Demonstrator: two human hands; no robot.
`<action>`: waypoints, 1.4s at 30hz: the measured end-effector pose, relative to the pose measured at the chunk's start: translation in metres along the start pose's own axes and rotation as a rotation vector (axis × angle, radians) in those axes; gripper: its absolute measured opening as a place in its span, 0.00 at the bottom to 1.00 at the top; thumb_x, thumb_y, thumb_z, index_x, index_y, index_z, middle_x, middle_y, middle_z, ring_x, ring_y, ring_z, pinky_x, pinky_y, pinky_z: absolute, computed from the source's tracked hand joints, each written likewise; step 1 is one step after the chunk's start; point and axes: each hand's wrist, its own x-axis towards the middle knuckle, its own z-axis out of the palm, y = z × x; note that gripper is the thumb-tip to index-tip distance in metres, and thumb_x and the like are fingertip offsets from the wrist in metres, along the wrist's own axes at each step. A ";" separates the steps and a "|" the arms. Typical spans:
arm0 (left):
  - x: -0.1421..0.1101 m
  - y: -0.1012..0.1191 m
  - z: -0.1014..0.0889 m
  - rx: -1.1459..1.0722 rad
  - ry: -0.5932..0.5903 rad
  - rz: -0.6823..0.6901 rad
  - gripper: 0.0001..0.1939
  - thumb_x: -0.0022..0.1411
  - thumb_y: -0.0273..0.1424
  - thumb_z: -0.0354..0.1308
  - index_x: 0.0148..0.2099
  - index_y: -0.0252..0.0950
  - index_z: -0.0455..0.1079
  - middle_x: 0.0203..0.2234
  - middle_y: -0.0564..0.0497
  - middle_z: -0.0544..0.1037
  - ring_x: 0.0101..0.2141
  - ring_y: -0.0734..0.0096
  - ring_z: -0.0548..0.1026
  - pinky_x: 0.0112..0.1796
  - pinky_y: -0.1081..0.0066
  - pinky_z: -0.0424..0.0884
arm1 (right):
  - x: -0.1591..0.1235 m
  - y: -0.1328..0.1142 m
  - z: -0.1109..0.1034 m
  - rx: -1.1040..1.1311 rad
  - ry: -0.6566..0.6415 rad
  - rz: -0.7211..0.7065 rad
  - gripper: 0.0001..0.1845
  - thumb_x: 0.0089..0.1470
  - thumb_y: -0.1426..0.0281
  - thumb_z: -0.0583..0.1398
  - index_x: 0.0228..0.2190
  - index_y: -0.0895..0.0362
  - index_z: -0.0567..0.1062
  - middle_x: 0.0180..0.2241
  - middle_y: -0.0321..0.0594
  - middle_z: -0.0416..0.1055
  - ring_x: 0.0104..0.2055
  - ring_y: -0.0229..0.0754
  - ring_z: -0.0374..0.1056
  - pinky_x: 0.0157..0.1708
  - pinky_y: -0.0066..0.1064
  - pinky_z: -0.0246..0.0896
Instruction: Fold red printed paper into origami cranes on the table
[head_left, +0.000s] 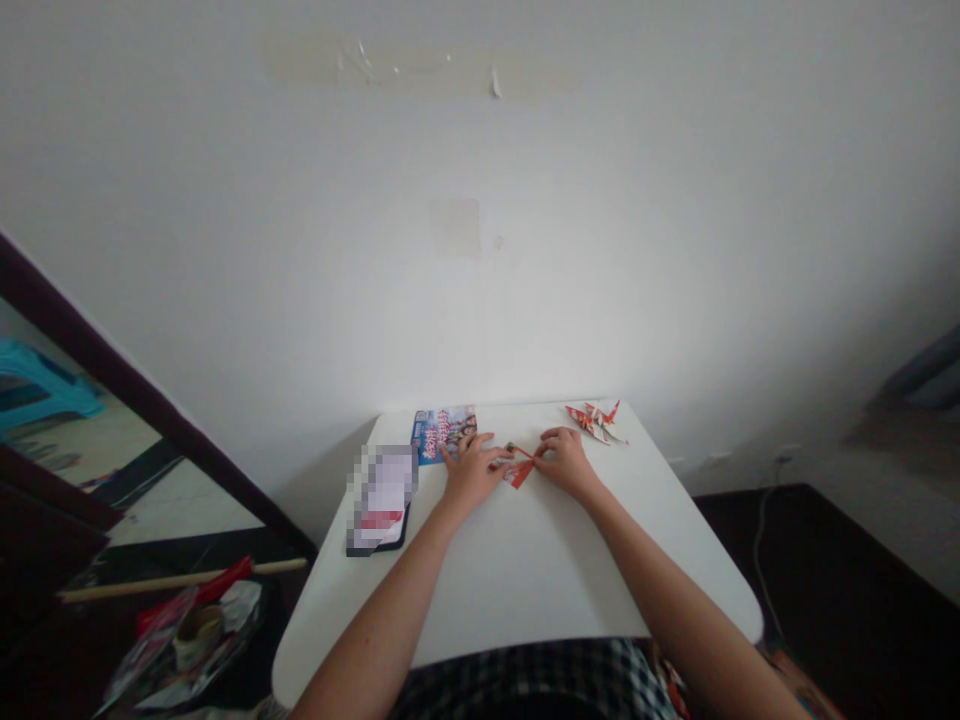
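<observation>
A small piece of red patterned paper (517,470), partly folded, lies on the white table (525,570) between my two hands. My left hand (472,468) rests flat on the table with its fingers stretched out and its fingertips pressing the paper's left end. My right hand (562,460) has its fingers curled and pressed together on the paper's right end. A finished red and white folded paper figure (598,420) lies near the table's far right corner, just beyond my right hand.
A colourful printed booklet (442,432) lies at the table's far edge, left of my left hand. A phone (382,498) lies near the left edge. A white wall stands right behind the table. Bags and a wooden stick (180,580) clutter the floor at left.
</observation>
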 end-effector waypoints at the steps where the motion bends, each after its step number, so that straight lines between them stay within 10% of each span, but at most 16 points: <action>1: 0.000 0.000 0.001 0.002 0.004 0.002 0.09 0.61 0.40 0.65 0.45 0.56 0.81 0.62 0.51 0.72 0.66 0.46 0.59 0.62 0.24 0.33 | 0.001 0.000 0.001 0.001 0.000 0.020 0.02 0.49 0.70 0.68 0.28 0.54 0.84 0.47 0.46 0.73 0.55 0.52 0.63 0.59 0.44 0.58; 42: -0.003 0.008 0.005 0.060 -0.037 0.023 0.10 0.61 0.43 0.65 0.46 0.58 0.81 0.65 0.52 0.68 0.68 0.44 0.53 0.62 0.24 0.33 | -0.010 -0.006 0.003 0.021 0.119 -0.085 0.07 0.53 0.73 0.64 0.28 0.52 0.84 0.45 0.45 0.72 0.56 0.52 0.60 0.60 0.47 0.58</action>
